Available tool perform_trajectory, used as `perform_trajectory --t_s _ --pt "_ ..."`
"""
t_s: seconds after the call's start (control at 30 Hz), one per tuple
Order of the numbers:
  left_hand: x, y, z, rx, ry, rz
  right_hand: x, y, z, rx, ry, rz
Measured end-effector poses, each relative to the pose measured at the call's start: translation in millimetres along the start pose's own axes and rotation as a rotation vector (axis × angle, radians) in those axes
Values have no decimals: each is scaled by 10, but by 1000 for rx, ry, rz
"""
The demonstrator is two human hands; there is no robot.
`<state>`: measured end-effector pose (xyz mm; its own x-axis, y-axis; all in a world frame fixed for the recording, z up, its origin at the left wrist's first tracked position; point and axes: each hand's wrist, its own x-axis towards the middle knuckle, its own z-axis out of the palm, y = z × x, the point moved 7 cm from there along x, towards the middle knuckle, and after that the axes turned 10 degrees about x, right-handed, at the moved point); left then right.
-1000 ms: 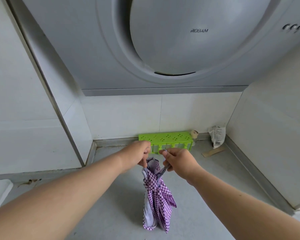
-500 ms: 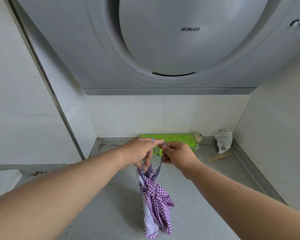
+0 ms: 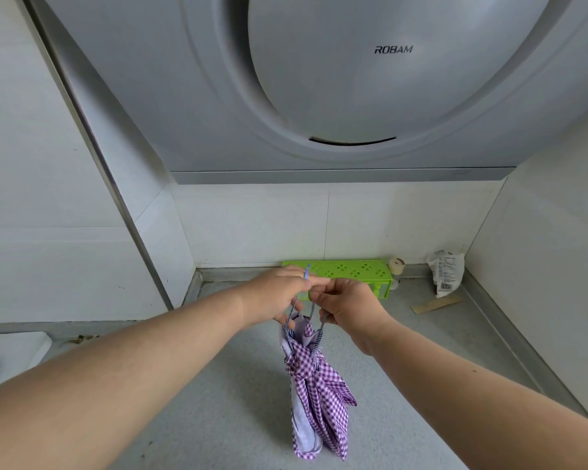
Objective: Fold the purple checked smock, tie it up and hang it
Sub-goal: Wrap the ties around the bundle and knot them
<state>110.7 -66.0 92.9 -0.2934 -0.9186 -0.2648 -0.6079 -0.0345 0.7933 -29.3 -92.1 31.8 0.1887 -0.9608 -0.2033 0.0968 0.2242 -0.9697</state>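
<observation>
The purple checked smock [image 3: 316, 395] hangs as a folded, tied bundle above the grey counter, dangling from its thin blue-striped strap [image 3: 296, 305]. My left hand [image 3: 279, 293] pinches the strap, and a short end of it sticks up above the fingers. My right hand [image 3: 345, 301] pinches the strap's other side close by; the fingertips of both hands nearly touch. The bundle's lower end hovers at or just above the counter; I cannot tell whether it touches.
A green perforated plastic rack [image 3: 350, 271] lies on the counter [image 3: 218, 385] against the back wall, just behind my hands. A small roll [image 3: 397, 266], a crumpled white packet [image 3: 447, 273] and a cardboard strip [image 3: 435, 305] sit at the back right. A grey range hood [image 3: 319, 96] hangs overhead.
Both hands have risen slightly with the smock and drawn closer together. The strap end now pokes up above my left fingers.
</observation>
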Motion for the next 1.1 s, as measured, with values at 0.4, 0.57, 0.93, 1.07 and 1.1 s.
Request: perform_trajectory --t_s 0.4,0.57,0.93,1.07,1.1 --pt "-1 -117 48 -36 -120 -69 -157 -46 319 -60 -272 -50" --pt "42 -205 56 -40 -133 -99 -139 -51 342 -154 -239 -118" --pt "82 -375 -96 211 -32 -168 -112 -29 246 -148 -152 -65" --pt "71 -405 -138 257 -16 -158 -108 43 205 -113 -127 -40" --pt "72 -403 -138 283 -16 -137 -110 52 203 -107 -130 -40"
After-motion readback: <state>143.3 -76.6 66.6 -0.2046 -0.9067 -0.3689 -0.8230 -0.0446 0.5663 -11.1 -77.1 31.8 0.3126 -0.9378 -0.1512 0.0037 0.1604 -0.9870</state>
